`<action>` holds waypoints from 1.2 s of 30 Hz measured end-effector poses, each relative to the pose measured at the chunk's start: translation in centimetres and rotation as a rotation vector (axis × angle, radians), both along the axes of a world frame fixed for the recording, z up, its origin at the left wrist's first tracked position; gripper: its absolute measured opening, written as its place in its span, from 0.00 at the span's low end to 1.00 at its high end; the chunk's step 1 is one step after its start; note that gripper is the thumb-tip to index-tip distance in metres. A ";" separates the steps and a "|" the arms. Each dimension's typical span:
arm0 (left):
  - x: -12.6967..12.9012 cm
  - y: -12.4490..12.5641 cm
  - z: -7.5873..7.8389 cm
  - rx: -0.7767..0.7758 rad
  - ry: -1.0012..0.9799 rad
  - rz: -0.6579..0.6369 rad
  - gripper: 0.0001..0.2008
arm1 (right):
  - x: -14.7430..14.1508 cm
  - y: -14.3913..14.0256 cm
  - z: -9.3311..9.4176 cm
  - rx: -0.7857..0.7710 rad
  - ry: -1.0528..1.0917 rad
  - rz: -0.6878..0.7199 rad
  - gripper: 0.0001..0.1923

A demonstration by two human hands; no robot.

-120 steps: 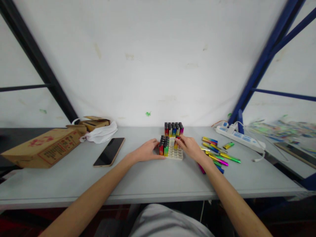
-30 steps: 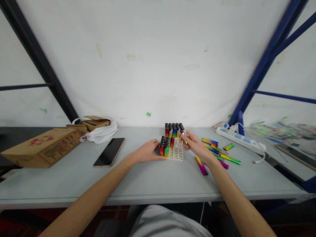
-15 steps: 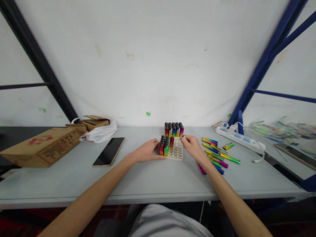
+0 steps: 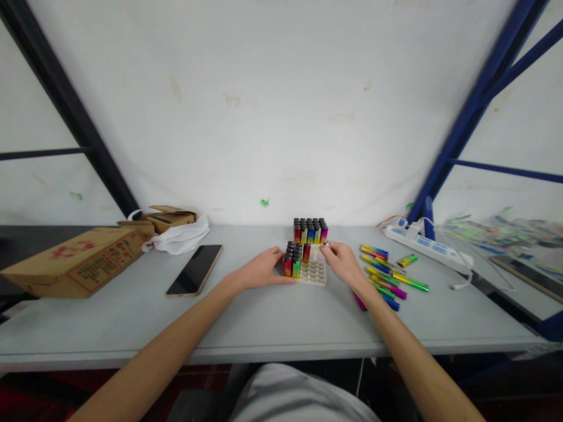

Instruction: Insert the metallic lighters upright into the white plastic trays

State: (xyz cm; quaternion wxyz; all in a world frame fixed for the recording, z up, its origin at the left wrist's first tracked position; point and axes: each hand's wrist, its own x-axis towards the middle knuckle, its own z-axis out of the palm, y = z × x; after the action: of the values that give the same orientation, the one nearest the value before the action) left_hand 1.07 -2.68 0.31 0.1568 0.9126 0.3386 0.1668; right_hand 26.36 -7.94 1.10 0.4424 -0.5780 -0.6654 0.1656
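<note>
A white tray (image 4: 313, 274) with round holes sits at the table's middle, its left rows filled with upright colourful lighters (image 4: 292, 259). My left hand (image 4: 259, 268) rests against the tray's left side, holding it steady. My right hand (image 4: 342, 262) is at the tray's far right corner, fingertips pinched on a lighter (image 4: 324, 247) that points down over the holes. A second tray full of lighters (image 4: 310, 230) stands just behind. Loose lighters (image 4: 387, 274) lie scattered on the table right of my right hand.
A phone (image 4: 195, 269) lies face up at left, beside a cardboard box (image 4: 77, 261) and a white bag (image 4: 180, 237). A white power strip (image 4: 428, 246) runs along the back right. Blue frame bars (image 4: 466, 111) rise at right, black ones at left.
My right hand picked a lighter from the loose pile, lifted it, and brought it down to the tray's far right corner. The left hand has stayed on the tray.
</note>
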 end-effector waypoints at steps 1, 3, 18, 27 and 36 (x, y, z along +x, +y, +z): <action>0.0 0.0 0.0 -0.001 0.001 -0.001 0.32 | 0.0 0.0 0.0 0.006 0.001 -0.003 0.21; 0.0 0.0 0.0 -0.003 0.000 -0.004 0.32 | 0.0 0.0 0.1 0.028 0.004 -0.005 0.23; 0.0 0.2 -0.2 0.007 0.004 -0.009 0.33 | -0.2 -0.3 0.4 0.050 -0.066 -0.021 0.24; 0.0 0.1 0.0 0.023 0.033 -0.004 0.32 | -0.3 -0.3 0.2 0.062 -0.094 -0.031 0.15; 0.0 0.2 -0.2 0.018 0.008 -0.005 0.32 | -0.1 -0.2 0.0 0.084 -0.073 -0.040 0.24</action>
State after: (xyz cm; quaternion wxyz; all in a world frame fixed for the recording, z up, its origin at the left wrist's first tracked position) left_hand 1.03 -2.49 0.07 0.1476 0.9155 0.3355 0.1658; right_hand 26.26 -8.11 1.06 0.4450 -0.5777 -0.6758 0.1073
